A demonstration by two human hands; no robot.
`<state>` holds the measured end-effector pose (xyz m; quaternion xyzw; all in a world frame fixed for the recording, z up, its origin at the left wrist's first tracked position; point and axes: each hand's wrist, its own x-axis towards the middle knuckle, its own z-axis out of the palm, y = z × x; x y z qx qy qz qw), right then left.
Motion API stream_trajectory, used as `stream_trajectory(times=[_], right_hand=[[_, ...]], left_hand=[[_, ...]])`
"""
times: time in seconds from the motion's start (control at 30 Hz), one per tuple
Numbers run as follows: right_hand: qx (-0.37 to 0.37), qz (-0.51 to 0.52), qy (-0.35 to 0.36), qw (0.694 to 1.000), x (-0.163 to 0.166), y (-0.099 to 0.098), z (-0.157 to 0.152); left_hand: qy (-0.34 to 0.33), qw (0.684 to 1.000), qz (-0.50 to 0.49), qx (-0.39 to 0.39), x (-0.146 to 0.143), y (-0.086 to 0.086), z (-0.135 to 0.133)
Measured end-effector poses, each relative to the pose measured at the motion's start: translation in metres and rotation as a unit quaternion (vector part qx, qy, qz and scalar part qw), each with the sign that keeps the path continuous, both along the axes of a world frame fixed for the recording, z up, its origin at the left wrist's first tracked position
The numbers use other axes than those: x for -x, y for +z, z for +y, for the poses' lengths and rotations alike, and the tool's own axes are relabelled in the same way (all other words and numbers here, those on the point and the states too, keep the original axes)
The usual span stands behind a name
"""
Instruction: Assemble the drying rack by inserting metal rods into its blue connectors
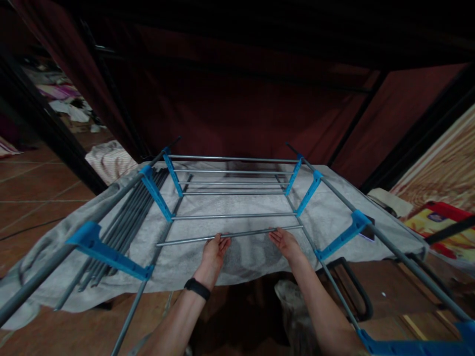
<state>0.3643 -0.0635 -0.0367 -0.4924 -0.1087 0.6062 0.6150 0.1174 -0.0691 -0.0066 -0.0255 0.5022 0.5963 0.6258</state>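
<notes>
Both my hands are on one thin grey metal rod point(248, 233) that lies crosswise, slightly slanted, between the long side tubes of a partly built rack. My left hand point(215, 249), below a black wristband, has its fingers curled round the rod left of the middle. Farther right, my right hand point(285, 242) pinches the same rod between thumb and fingers. Blue plastic brackets point(158, 200) join the upper and lower tubes on both sides. Several crossbars point(237, 216) span the rack's far part. Another blue bracket point(343, 236) stands out on the right.
Several loose grey tubes point(126, 222) lie bundled on the grey cloth point(218, 202) at left. A dark flat object point(367, 231) rests behind the right tube. Dark red curtains and a black frame close off the back. A red and yellow package point(441, 225) is far right.
</notes>
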Motion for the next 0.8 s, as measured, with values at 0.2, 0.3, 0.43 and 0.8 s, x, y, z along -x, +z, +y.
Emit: stream_trajectory(times=[0.2, 0.3, 0.43, 0.8], right_hand=[[0.009, -0.008, 0.002, 1.0, 0.001, 0.001, 0.001], [0.016, -0.013, 0.008, 1.0, 0.0, 0.0, 0.001], [0.023, -0.019, 0.019, 0.999, -0.004, -0.005, 0.001], [0.066, -0.056, 0.024, 0.996, -0.017, -0.017, 0.008]], left_hand=[[-0.012, 1.0, 0.021, -0.018, 0.002, -0.001, -0.001], [-0.012, 0.999, 0.019, -0.035, 0.002, -0.002, -0.002], [-0.008, 0.999, 0.016, -0.049, 0.0, -0.005, -0.005], [-0.017, 0.999, -0.008, -0.039, -0.002, -0.013, -0.003]])
